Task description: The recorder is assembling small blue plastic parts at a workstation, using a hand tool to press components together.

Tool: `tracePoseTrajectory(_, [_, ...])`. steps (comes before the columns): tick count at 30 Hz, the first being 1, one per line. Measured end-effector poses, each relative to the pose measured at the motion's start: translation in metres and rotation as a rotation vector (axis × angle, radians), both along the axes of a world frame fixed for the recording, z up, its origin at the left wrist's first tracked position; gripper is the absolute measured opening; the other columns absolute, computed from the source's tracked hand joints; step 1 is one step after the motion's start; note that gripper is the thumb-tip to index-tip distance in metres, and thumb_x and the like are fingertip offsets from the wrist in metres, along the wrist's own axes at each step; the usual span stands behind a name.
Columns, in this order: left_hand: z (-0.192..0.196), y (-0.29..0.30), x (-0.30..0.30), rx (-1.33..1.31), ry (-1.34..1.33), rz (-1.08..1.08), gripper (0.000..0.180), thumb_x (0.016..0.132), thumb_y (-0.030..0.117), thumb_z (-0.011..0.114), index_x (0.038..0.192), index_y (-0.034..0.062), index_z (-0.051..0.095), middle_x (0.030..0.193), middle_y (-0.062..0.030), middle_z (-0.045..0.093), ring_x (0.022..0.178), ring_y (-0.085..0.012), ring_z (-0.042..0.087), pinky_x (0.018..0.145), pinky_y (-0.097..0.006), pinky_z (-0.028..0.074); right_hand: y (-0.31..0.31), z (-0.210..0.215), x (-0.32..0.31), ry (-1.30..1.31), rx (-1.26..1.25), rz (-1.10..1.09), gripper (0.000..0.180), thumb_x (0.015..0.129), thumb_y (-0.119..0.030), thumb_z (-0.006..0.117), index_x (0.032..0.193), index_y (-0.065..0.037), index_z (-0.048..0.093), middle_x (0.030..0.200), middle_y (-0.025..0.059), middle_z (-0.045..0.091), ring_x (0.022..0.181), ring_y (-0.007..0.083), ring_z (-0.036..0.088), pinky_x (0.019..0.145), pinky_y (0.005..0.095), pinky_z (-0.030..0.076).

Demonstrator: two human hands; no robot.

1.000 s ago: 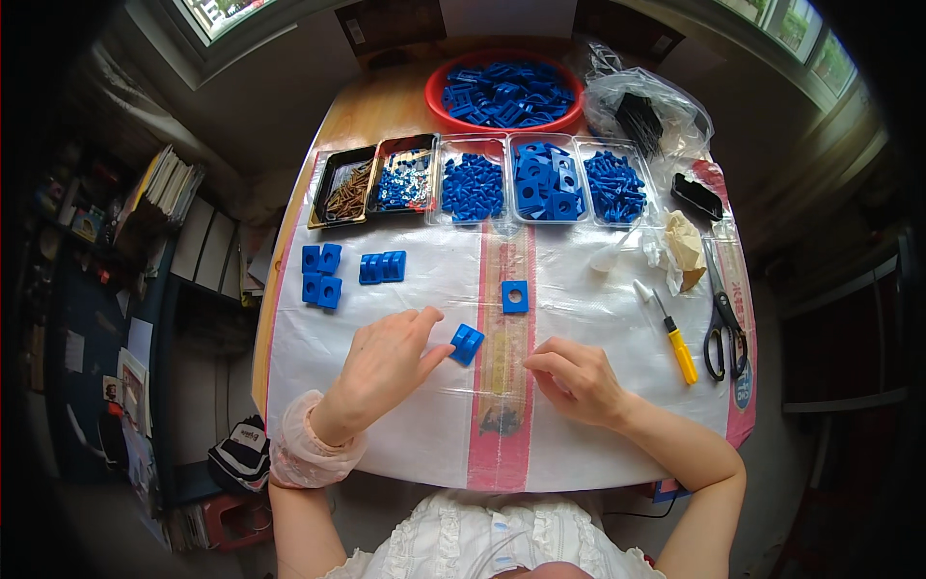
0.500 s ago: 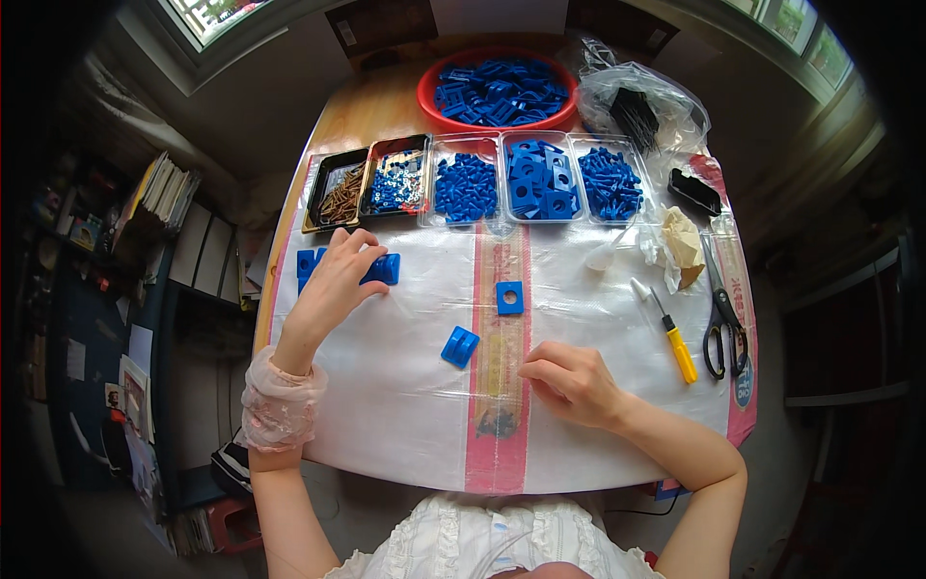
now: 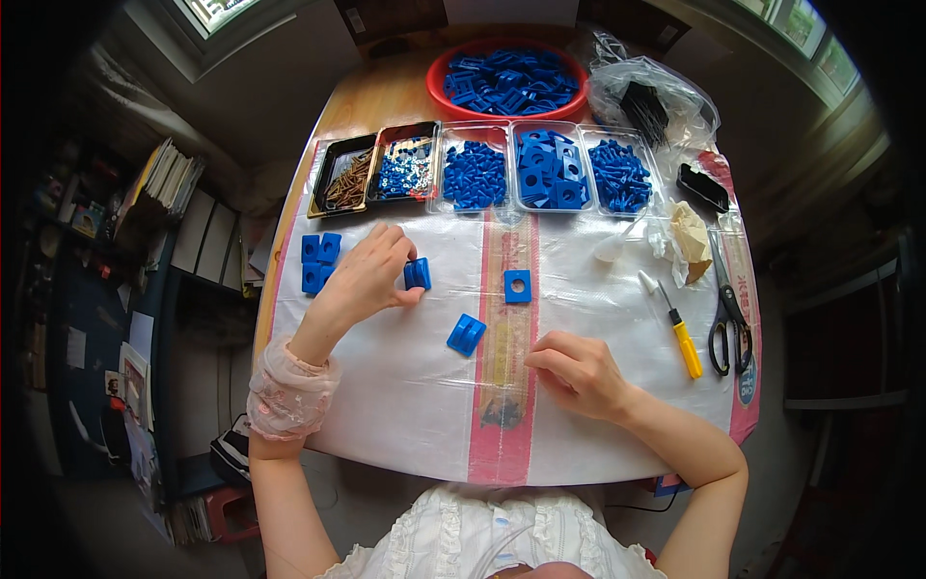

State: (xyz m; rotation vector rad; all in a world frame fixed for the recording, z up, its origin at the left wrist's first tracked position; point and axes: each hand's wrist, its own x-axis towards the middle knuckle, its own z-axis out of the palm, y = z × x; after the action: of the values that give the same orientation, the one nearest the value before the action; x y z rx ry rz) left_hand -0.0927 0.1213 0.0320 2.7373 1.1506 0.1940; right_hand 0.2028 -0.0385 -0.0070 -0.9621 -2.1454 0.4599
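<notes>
Overhead view of a worktable covered by a white plastic sheet point(image 3: 405, 386). The left hand point(image 3: 371, 275) pinches a small blue block point(image 3: 418, 273) between thumb and fingertips, the piece resting on the sheet just right of a cluster of four blue blocks point(image 3: 319, 262). The right hand point(image 3: 579, 372) lies loosely curled on the sheet, holding nothing visible. Between the hands lie a slotted blue piece point(image 3: 466, 334) and a square blue piece with a hole point(image 3: 517, 286). Behind: trays of parts point(image 3: 479, 174), a red bowl point(image 3: 506, 82); to the right, a yellow-handled screwdriver point(image 3: 681, 333) and scissors point(image 3: 728, 314).
</notes>
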Motion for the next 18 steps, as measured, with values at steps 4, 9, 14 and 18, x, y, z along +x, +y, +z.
tracePoseTrajectory(4, [0.004,-0.012,0.004,-0.035,-0.098,-0.025,0.039,0.072,0.021,0.081,0.098,0.0028,0.059,0.099,-0.0101,0.058,0.098,-0.028,0.056,0.086,-0.037,0.049,0.0,0.001,0.0,-0.001,-0.002,0.003,0.025,0.075,0.002,0.07,0.097,-0.005,0.062,0.09,0.0076,0.062,0.074,0.0247,0.064,0.06,0.0345,0.052])
tracePoseTrajectory(9, [0.034,-0.042,0.018,-0.426,-0.323,-0.112,0.04,0.073,0.016,0.08,0.105,0.0024,0.06,0.098,-0.0087,0.064,0.085,-0.0216,0.057,0.078,-0.034,0.05,-0.001,-0.003,-0.002,0.098,0.047,-0.038,0.031,0.075,0.002,0.072,0.104,-0.005,0.062,0.086,0.0082,0.063,0.065,0.0219,0.062,0.054,0.0316,0.05])
tracePoseTrajectory(14, [0.032,-0.085,0.043,-0.822,-0.426,-0.295,0.039,0.077,0.014,0.077,0.109,0.0007,0.06,0.089,-0.0083,0.066,0.072,-0.0161,0.058,0.069,-0.027,0.05,-0.007,0.001,-0.005,0.1,0.106,-0.01,0.051,0.072,-0.007,0.077,0.12,-0.005,0.061,0.089,0.0081,0.063,0.07,0.022,0.063,0.057,0.0328,0.051])
tracePoseTrajectory(18, [0.007,-0.104,0.062,-0.946,-0.505,-0.363,0.04,0.076,0.012,0.078,0.109,-0.002,0.061,0.089,-0.0097,0.069,0.077,-0.0162,0.068,0.071,-0.027,0.055,-0.008,0.006,-0.003,-0.023,0.214,0.11,0.053,0.068,-0.009,0.079,0.119,-0.005,0.063,0.085,0.005,0.062,0.066,0.0191,0.06,0.054,0.0316,0.049])
